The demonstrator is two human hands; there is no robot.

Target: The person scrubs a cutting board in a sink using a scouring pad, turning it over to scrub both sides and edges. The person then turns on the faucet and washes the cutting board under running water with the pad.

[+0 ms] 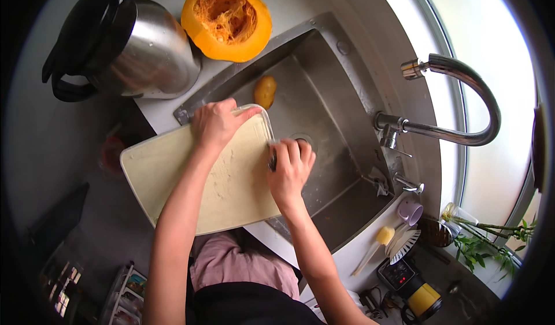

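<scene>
A cream-coloured cutting board (236, 186) lies tilted across the near edge of the sink (334, 121). My left hand (219, 121) grips its far edge near the corner, thumb over the top face. At the board's sink-side edge, my right hand (289, 167) is closed on a small dark object (272, 160). Fingers hide most of that object, so its kind is unclear. Scratches and marks show on the board's middle. Beyond the left hand, a potato (265, 92) rests on the sink floor.
A cut pumpkin half (226, 19) and a steel jug with a black lid (147, 52) stand on the counter beyond. The faucet (455, 138) arches from the right. Near the sink's right end are a lilac mug (409, 211), a brush (377, 242) and a yellow-black appliance (416, 294).
</scene>
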